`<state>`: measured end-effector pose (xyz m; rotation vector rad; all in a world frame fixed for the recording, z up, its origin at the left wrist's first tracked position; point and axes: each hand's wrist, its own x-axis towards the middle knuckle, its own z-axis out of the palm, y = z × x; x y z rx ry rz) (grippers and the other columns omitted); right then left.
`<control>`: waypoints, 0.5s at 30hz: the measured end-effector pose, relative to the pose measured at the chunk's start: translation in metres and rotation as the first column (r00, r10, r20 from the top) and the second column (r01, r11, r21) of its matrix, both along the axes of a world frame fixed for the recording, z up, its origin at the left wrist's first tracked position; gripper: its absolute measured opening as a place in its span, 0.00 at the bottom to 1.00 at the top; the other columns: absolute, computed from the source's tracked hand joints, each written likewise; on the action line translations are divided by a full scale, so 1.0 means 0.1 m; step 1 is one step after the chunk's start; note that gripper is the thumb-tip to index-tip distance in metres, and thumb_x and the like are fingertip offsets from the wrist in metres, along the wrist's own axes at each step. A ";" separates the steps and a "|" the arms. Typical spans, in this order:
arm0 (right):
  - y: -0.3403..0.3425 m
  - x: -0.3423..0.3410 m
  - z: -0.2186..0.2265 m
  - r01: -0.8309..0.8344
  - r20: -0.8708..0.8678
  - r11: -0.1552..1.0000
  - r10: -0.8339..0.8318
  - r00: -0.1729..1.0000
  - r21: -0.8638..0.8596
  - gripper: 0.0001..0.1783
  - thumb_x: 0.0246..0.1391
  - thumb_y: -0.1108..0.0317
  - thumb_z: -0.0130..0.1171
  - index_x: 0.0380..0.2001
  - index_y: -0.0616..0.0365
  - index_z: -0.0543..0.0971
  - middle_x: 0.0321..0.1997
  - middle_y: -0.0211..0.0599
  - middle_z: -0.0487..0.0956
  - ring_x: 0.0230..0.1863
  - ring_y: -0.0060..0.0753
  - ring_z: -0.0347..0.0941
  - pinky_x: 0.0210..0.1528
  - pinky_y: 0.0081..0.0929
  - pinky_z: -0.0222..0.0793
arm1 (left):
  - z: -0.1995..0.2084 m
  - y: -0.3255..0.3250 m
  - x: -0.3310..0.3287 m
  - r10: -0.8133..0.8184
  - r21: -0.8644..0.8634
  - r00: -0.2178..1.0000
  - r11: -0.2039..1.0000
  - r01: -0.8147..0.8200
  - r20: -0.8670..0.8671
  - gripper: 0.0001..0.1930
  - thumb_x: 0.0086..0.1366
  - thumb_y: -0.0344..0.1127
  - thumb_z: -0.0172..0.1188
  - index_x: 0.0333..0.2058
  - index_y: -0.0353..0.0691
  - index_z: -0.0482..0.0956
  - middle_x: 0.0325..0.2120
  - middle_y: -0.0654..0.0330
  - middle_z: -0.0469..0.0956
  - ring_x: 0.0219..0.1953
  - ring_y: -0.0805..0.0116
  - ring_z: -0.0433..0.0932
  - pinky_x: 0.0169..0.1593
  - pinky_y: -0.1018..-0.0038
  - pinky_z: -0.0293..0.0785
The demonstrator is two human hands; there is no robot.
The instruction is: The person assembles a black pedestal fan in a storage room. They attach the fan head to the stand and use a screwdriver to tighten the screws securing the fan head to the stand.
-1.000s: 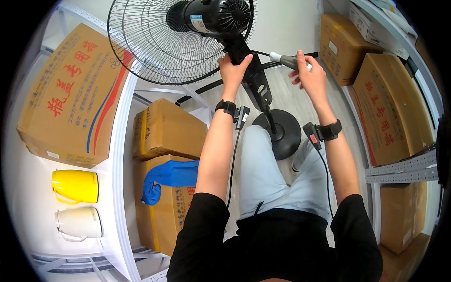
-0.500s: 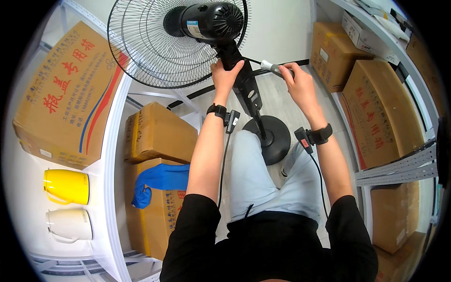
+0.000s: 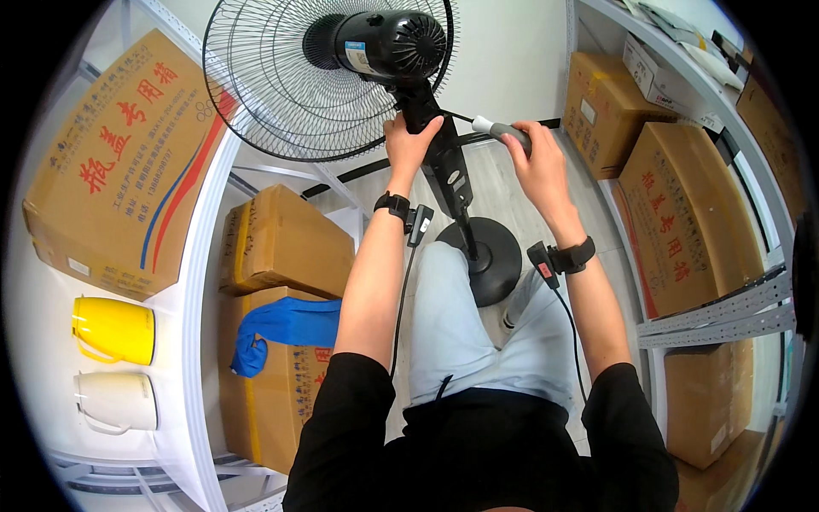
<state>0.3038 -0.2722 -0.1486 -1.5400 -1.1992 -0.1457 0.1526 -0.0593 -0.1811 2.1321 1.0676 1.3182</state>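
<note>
A black pedestal fan [image 3: 394, 43] stands upright in front of me, its wire cage toward the left and its round base [image 3: 495, 266] on the floor beside my legs. My left hand [image 3: 409, 145] is closed around the black column [image 3: 447, 164], just below the motor housing. In my right hand [image 3: 539, 162] is a screwdriver [image 3: 488, 128] with a grey and white handle, gripped between thumb and fingers. Its thin dark shaft points left at the column, close to my left hand. Whether the tip sits in a screw is too small to tell.
Shelving to the left holds a large carton [image 3: 119, 162], a yellow jug [image 3: 115, 331] and a white jug [image 3: 118, 401]. More cartons [image 3: 286, 239] are stacked beneath, with a blue cloth [image 3: 286, 328] on top. At right, a rack [image 3: 725, 328] carries further cartons [image 3: 682, 218].
The whole view has shifted slightly. My left hand keeps its hold on the fan column, and the screwdriver in my right hand has turned a little, its handle end now tilting lower.
</note>
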 end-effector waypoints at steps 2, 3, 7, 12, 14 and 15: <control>-0.04 -0.04 0.04 -0.105 0.025 0.985 0.103 0.994 0.135 0.15 0.57 0.62 0.60 0.43 0.59 0.75 0.42 0.46 0.75 0.34 0.44 0.76 0.35 0.34 0.74 | 0.00 -0.03 -0.01 0.024 0.002 1.000 1.000 -0.024 -0.014 0.33 0.47 0.59 0.69 0.42 0.35 0.75 0.37 0.45 0.70 0.40 0.46 0.75 0.45 0.60 0.72; -0.04 -0.05 0.05 -0.105 0.027 0.981 0.102 0.994 0.162 0.15 0.58 0.62 0.59 0.43 0.59 0.75 0.42 0.46 0.75 0.34 0.45 0.76 0.36 0.35 0.74 | 0.01 -0.05 0.00 0.035 0.007 0.999 0.999 -0.035 -0.018 0.34 0.47 0.59 0.69 0.42 0.35 0.75 0.37 0.45 0.70 0.40 0.46 0.75 0.45 0.60 0.72; 0.00 -0.07 -0.01 -0.007 -0.074 0.995 0.014 0.997 0.103 0.15 0.59 0.61 0.58 0.42 0.60 0.75 0.42 0.45 0.75 0.35 0.45 0.76 0.36 0.35 0.74 | 0.07 -0.13 0.06 0.100 0.059 0.995 0.993 -0.100 0.007 0.33 0.47 0.58 0.71 0.38 0.30 0.77 0.33 0.45 0.77 0.39 0.49 0.76 0.45 0.63 0.71; 0.04 0.04 -0.06 -0.024 -0.175 0.992 0.003 0.985 -0.122 0.14 0.59 0.62 0.58 0.43 0.60 0.75 0.42 0.44 0.76 0.36 0.46 0.77 0.37 0.37 0.73 | 0.05 -0.08 0.03 0.040 0.036 0.999 0.999 -0.039 -0.020 0.34 0.47 0.59 0.69 0.43 0.36 0.75 0.37 0.46 0.70 0.39 0.46 0.75 0.44 0.60 0.72; 0.03 0.00 -0.05 -0.041 -0.132 0.993 0.026 0.991 -0.111 0.14 0.59 0.62 0.58 0.43 0.60 0.75 0.43 0.43 0.76 0.36 0.46 0.77 0.36 0.39 0.72 | 0.01 -0.02 -0.02 0.034 0.020 0.999 0.999 -0.034 -0.020 0.34 0.47 0.59 0.69 0.43 0.36 0.75 0.36 0.46 0.70 0.39 0.46 0.75 0.44 0.60 0.72; 0.02 0.00 -0.04 -0.055 -0.083 0.998 0.054 0.995 -0.008 0.14 0.58 0.63 0.58 0.43 0.60 0.75 0.44 0.42 0.76 0.36 0.45 0.78 0.36 0.38 0.72 | 0.00 -0.01 -0.01 0.026 0.012 1.000 1.000 -0.026 -0.015 0.34 0.47 0.59 0.69 0.43 0.36 0.75 0.36 0.46 0.70 0.39 0.46 0.75 0.44 0.60 0.72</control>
